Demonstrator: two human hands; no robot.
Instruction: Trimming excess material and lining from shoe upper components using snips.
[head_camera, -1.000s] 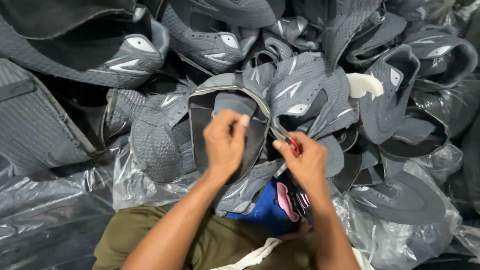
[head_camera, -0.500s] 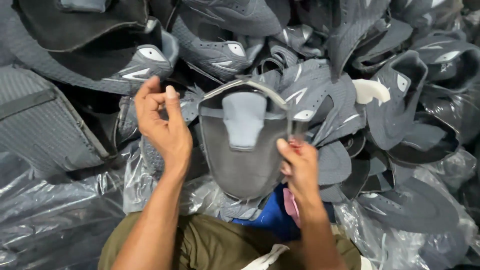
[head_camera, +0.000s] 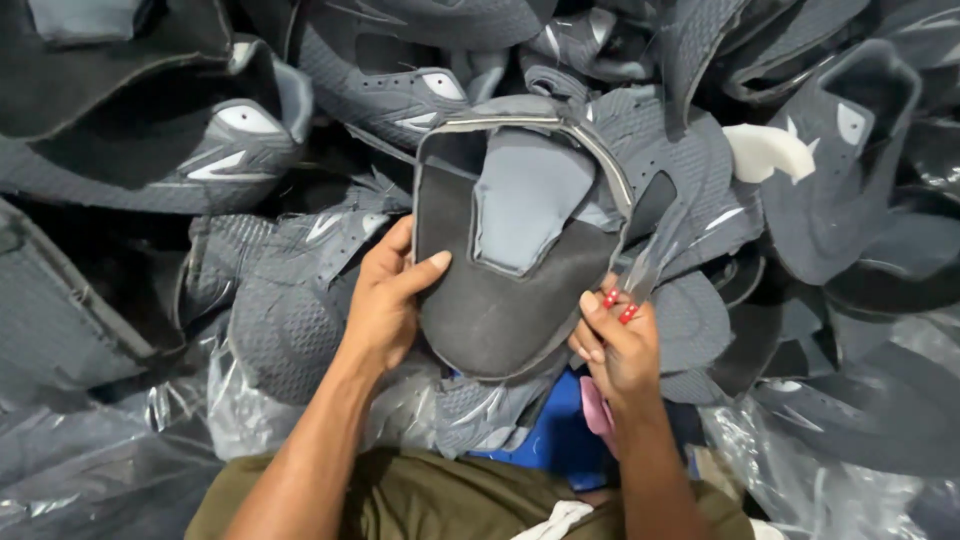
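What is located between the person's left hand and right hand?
In the head view, the grey fabric shoe upper with dark felt lining spans between the left hand and right hand; both grip its edges.

Left hand (head_camera: 385, 300) grips left edge of dark grey shoe upper (head_camera: 515, 250), thumb on its inner face. Upper held open, lining side up, lighter grey tongue (head_camera: 525, 205) lying in its middle. Right hand (head_camera: 615, 345) pinches upper's lower right edge while holding small red-handled tool (head_camera: 620, 305). Pile of grey shoe uppers (head_camera: 330, 80) fills background. White piece (head_camera: 770, 152) at right. Clear plastic sheeting (head_camera: 130, 440) lower left. Blue object (head_camera: 550, 430) below upper, above olive trousers (head_camera: 450, 495).
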